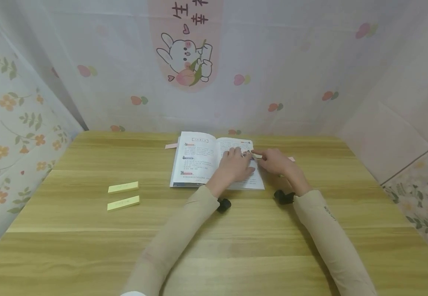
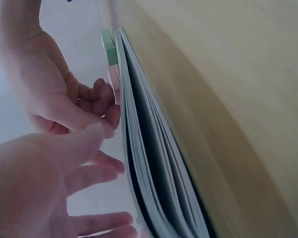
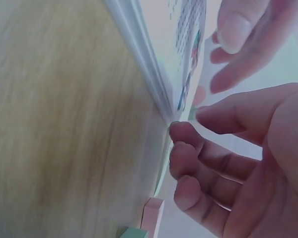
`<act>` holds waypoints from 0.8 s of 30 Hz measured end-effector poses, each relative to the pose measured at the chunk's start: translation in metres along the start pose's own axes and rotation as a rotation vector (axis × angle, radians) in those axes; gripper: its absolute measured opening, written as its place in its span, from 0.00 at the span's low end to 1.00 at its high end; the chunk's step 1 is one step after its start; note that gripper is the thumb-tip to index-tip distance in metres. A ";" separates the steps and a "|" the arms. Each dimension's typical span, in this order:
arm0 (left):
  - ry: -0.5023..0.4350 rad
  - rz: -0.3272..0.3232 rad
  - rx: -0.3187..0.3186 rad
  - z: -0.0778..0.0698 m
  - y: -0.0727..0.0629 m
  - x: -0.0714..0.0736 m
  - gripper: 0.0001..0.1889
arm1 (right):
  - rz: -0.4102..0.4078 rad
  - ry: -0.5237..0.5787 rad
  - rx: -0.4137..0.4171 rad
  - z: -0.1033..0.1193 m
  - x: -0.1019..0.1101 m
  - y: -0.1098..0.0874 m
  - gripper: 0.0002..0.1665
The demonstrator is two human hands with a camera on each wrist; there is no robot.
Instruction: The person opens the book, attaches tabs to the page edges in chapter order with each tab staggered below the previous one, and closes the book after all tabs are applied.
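An open book (image 1: 199, 164) with printed pages lies at the back of the table. My left hand (image 1: 235, 164) rests on the right page, its fingers loosely extended; in the left wrist view the left hand (image 2: 35, 188) has its fingers spread. At the book's right edge, my right hand (image 1: 275, 160) has curled fingers and seems to pinch a pale yellow sticky note strip (image 1: 257, 156) that sticks out from the page. The right wrist view shows the right hand (image 3: 228, 158) with thumb and index finger close together at the page edge; the exact contact is partly hidden.
Two yellow sticky note pads (image 1: 123, 187) lie left of the book. A pink strip (image 1: 170, 146) pokes out past its left edge. Beyond its right edge are a pink pad (image 3: 151, 218) and a green pad (image 3: 134, 232). A patterned curtain (image 1: 266, 61) hangs behind the table.
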State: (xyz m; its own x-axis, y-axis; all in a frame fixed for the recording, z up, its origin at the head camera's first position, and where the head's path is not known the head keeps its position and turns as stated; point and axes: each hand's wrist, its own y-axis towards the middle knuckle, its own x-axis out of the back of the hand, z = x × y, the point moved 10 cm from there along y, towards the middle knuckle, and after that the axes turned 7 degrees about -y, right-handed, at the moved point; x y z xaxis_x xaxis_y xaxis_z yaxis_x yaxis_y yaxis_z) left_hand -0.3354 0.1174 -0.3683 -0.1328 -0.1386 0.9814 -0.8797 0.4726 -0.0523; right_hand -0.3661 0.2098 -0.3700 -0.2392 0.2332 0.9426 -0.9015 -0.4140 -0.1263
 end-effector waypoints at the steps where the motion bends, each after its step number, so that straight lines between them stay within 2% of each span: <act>1: 0.006 -0.016 -0.011 0.000 -0.001 0.002 0.32 | -0.020 0.009 0.012 0.002 0.002 0.000 0.30; 8: -0.013 -0.086 -0.052 0.002 -0.014 0.016 0.31 | -0.118 -0.005 0.086 0.019 0.015 -0.001 0.28; 15: -0.003 -0.120 -0.062 0.012 -0.030 0.022 0.32 | -0.161 -0.057 0.120 0.035 0.018 -0.009 0.28; 19: -0.001 -0.131 -0.058 0.019 -0.039 0.025 0.33 | -0.177 -0.076 0.124 0.040 0.018 -0.014 0.28; 24: 0.000 -0.101 -0.042 0.030 -0.050 0.024 0.33 | -0.176 -0.073 0.124 0.042 0.016 -0.018 0.29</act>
State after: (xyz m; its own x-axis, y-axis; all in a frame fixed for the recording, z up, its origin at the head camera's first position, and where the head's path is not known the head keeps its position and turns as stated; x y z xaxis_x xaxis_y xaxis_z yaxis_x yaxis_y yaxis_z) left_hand -0.3087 0.0645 -0.3476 -0.0440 -0.1871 0.9814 -0.8685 0.4927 0.0550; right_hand -0.3383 0.1840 -0.3394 -0.0517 0.2490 0.9671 -0.8748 -0.4783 0.0764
